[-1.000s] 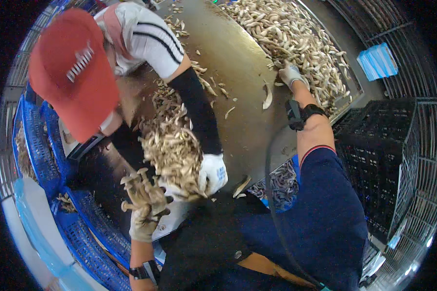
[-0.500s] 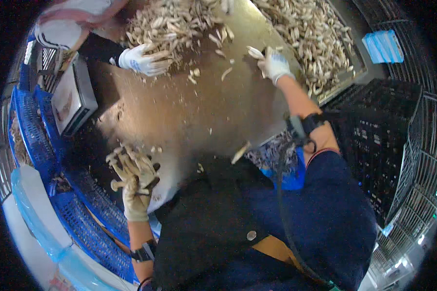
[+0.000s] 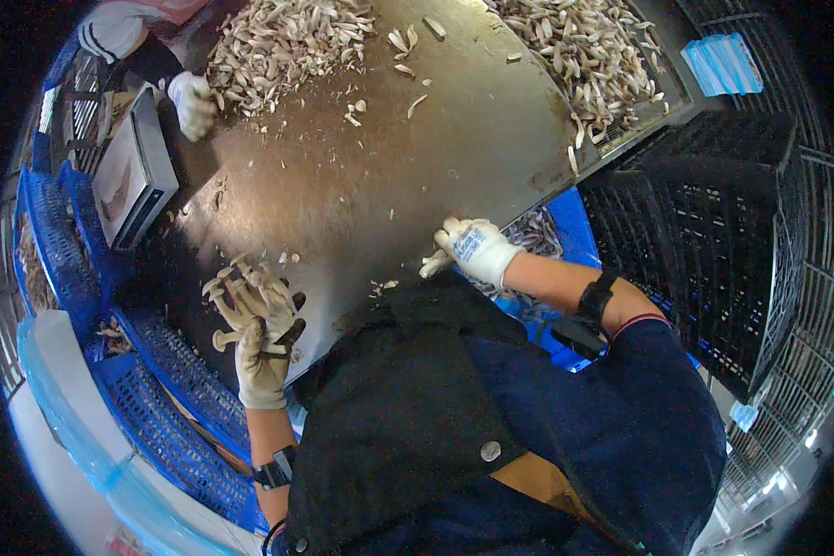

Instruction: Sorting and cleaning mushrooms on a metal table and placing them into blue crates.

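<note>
My left hand (image 3: 263, 371), in a white glove with dirty fingertips, is closed around a bunch of long-stemmed pale mushrooms (image 3: 248, 301) at the left of the metal table (image 3: 343, 176). Its fingers wrap the stems, and several caps stick out to the left. My right hand (image 3: 480, 252), gloved in white with a blue print on the back, is at the table's near edge. A pale mushroom (image 3: 435, 263) shows at its curled fingertips, partly hidden by the glove. Below that wrist stands a blue bin (image 3: 576, 232) with greyish mushrooms (image 3: 537, 232) in it.
A large mushroom heap (image 3: 292, 46) lies at the far left, beside a co-worker's gloved hand (image 3: 193, 107). Mushrooms fill a tray (image 3: 681, 107) at far right. A scale (image 3: 137, 176) and blue baskets (image 3: 157, 417) stand left; black crates (image 3: 695, 250) are stacked right.
My right hand has come back from beside the far-right tray to the near edge, with a mushroom in its fingers. My left hand stays nearly still. The co-worker's hand has drawn back left.
</note>
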The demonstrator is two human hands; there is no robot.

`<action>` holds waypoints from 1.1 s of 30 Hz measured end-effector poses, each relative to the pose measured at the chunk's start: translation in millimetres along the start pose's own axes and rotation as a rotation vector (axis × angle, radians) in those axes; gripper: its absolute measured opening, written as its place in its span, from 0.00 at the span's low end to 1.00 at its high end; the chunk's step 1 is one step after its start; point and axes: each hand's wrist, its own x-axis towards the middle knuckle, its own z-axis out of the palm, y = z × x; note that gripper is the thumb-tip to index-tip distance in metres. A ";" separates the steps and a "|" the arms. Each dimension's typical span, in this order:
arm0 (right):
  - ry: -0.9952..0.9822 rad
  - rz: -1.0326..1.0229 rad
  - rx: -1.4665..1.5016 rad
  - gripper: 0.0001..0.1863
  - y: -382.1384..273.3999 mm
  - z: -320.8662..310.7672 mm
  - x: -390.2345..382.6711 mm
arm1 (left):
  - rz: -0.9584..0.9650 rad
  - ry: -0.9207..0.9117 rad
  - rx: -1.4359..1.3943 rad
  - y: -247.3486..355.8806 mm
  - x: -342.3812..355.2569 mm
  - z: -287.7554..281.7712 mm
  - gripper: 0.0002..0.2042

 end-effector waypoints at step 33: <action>1.071 0.850 0.903 0.28 306.4 -255.0 -13.9 | 0.132 -0.181 -0.070 8.8 8.8 13.9 0.26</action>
